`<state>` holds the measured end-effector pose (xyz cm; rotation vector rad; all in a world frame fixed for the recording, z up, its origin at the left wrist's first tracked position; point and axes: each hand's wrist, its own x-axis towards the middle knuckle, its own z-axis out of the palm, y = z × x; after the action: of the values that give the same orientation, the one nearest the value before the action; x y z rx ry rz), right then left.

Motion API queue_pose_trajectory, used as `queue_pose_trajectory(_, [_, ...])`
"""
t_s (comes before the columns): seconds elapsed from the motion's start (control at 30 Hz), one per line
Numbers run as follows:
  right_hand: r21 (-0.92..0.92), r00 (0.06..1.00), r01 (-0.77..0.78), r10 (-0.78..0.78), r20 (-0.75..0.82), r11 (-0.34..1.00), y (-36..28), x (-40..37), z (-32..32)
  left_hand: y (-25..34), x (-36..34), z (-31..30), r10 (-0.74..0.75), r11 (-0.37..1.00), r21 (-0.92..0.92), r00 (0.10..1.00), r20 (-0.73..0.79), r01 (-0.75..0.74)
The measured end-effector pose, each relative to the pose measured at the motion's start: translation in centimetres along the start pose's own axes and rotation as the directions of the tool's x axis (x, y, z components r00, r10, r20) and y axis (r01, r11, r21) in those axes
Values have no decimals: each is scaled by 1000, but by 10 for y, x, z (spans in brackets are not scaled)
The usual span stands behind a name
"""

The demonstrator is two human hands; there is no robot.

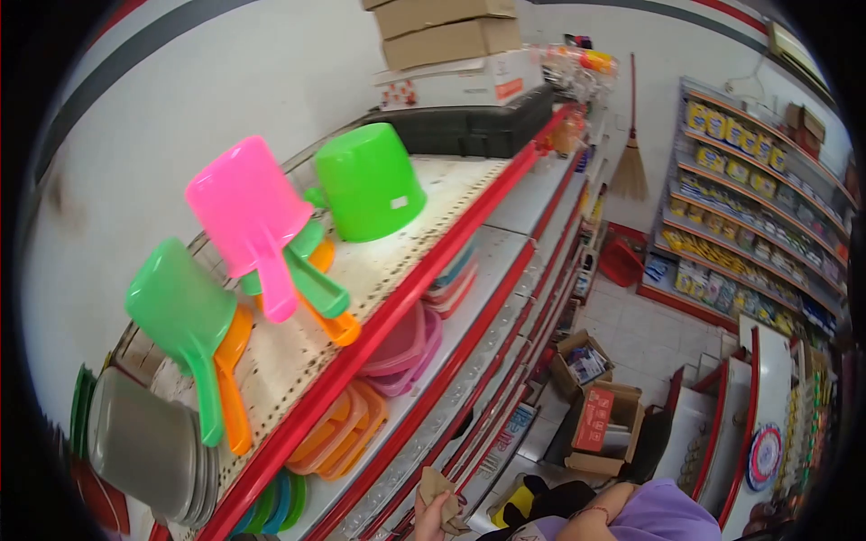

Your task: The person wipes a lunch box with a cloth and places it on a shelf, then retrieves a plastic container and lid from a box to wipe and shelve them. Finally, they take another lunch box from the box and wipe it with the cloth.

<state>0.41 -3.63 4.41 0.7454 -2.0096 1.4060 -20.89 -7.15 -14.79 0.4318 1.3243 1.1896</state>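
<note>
At the bottom centre, my left hand (431, 520) is closed on a crumpled beige-brown cloth (439, 492), beside the edges of the lower shelves. To the right, my right forearm (599, 513), with a purple sleeve and a thin red bracelet, bends across the bottom edge. The fingers of that hand are hidden. Above my left hand, the top shelf (383, 261) bears plastic dippers: a pink one (250, 207), a green one (180, 302) and orange ones under them. A bright green dipper (370, 185) stands upside down farther along.
Grey stacked basins (144, 442) sit at the near left. Orange baskets (347, 433) and pink tubs (397, 343) fill the shelf below. Cardboard boxes (451, 41) and a black case (469, 131) are at the far end. Open cartons (606, 424) stand on the aisle floor.
</note>
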Motion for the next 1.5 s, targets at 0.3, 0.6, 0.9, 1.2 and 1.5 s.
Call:
queue_pose_trajectory(0.3, [-167,995,62,-47,93,984,-28,-21,51,4,21,51,-156,983,121,971,179,136])
queue_pose_trajectory(0.6, [-175,750,-254,79,-656,951,-98,-24,72,-30,37,145,-318,916,378,818,480,134])
queue_pose_trajectory(0.9, [-323,713,-299,-15,-701,898,-123,-49,107,-70,32,231,-507,816,570,596,622,99])
queue_pose_trajectory(1.2, [232,678,-62,212,-704,971,-143,-100,120,-87,11,278,-572,764,643,527,629,61])
queue_pose_trajectory(1.5, [700,-730,-684,198,-654,-205,-29,-313,258,-153,83,228,-455,616,745,657,601,-256])
